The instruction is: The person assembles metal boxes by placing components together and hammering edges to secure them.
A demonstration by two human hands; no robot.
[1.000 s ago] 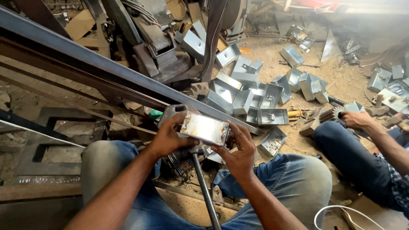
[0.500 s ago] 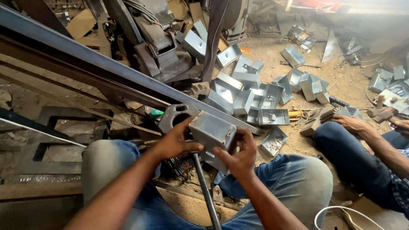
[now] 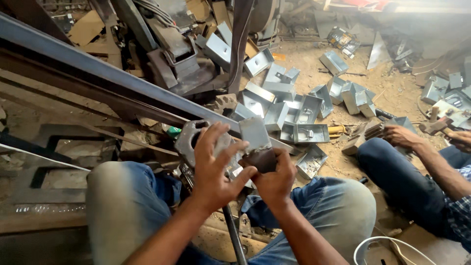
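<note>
I sit on the ground with my knees apart and hold a small grey sheet-metal box [image 3: 254, 133] in front of me. My left hand [image 3: 214, 164] wraps over its left side, fingers spread across the metal. My right hand [image 3: 274, 174] grips it from below and the right. Under the box a dark metal rod [image 3: 232, 230] runs down between my legs. A thick dark steel ring piece [image 3: 188, 140] sits just left of the box.
A pile of several similar grey metal boxes [image 3: 299, 110] lies on the dirt floor ahead. A long steel beam [image 3: 98, 73] crosses diagonally at left. A co-worker's hand [image 3: 402, 136] and jeans-clad leg [image 3: 397, 176] are at right. A white cable [image 3: 378, 245] loops at bottom right.
I have turned the box in my hands from flat-side-up to edge-on and shifted it slightly right. The co-worker's hand has moved a little lower onto the knee.
</note>
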